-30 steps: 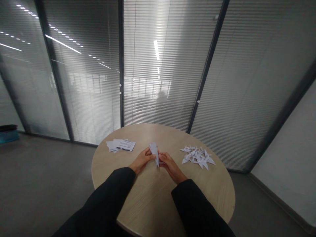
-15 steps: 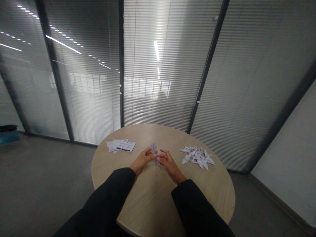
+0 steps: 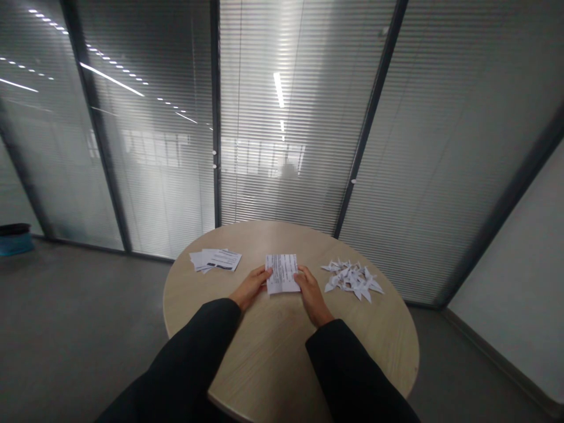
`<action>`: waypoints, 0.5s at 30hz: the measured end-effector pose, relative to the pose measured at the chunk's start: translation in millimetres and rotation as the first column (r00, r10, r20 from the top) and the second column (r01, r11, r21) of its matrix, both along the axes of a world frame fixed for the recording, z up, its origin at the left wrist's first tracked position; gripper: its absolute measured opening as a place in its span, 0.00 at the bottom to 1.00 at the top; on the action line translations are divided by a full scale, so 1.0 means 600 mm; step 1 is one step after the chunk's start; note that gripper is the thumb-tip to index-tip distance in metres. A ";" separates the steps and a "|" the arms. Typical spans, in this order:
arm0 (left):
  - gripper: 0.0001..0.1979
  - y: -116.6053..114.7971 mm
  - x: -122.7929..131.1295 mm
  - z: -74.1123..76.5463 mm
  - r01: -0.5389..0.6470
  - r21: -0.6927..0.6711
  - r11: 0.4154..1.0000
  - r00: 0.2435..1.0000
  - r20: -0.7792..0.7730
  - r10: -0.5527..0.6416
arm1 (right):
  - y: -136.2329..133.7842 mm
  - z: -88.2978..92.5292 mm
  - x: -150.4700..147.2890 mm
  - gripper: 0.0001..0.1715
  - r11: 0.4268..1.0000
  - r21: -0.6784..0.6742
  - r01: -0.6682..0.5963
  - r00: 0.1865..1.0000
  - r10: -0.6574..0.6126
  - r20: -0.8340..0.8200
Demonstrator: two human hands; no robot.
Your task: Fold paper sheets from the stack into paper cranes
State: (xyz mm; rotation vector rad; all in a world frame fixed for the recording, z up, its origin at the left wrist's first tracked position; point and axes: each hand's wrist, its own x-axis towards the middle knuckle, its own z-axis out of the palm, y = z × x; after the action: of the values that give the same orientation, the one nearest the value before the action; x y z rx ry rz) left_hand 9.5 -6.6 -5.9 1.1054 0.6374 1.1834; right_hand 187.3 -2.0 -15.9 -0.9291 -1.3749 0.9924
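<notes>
A printed white paper sheet (image 3: 282, 273) lies spread out near the middle of the round wooden table (image 3: 268, 352). My left hand (image 3: 252, 286) pinches its left edge and my right hand (image 3: 309, 289) grips its right edge, fingers closed on the paper. Both arms are in black sleeves.
A small stack of printed sheets (image 3: 215, 259) lies on the table to the left. A pile of several folded white paper figures (image 3: 352, 278) lies to the right. Glass partitions with blinds stand behind the table. A dark bin (image 3: 14, 236) sits on the floor at far left.
The paper was a narrow folded strip held upright between my fingertips; now it is opened out into a flat sheet and my hands have moved apart to its two edges.
</notes>
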 end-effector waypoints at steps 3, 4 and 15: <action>0.21 0.003 -0.001 -0.004 0.015 0.005 1.000 1.000 0.024 -0.015 | 0.002 0.000 0.000 0.19 1.000 -0.002 -0.024 0.999 0.024 -0.029; 0.22 0.003 -0.001 -0.004 0.029 0.020 0.999 0.999 0.031 -0.030 | 0.002 0.001 0.000 0.18 1.000 -0.003 -0.027 0.999 0.027 -0.036; 0.18 -0.010 -0.005 0.020 0.044 -0.012 0.999 0.999 -0.030 -0.044 | -0.007 0.012 0.006 0.12 0.996 0.001 0.093 0.993 -0.093 -0.077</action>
State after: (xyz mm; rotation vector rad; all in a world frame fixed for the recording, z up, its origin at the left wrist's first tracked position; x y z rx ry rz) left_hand 6.3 -12.8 6.0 1.1239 0.6394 1.1262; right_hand 191.0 -6.4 -8.7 -0.9344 -1.2581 0.9444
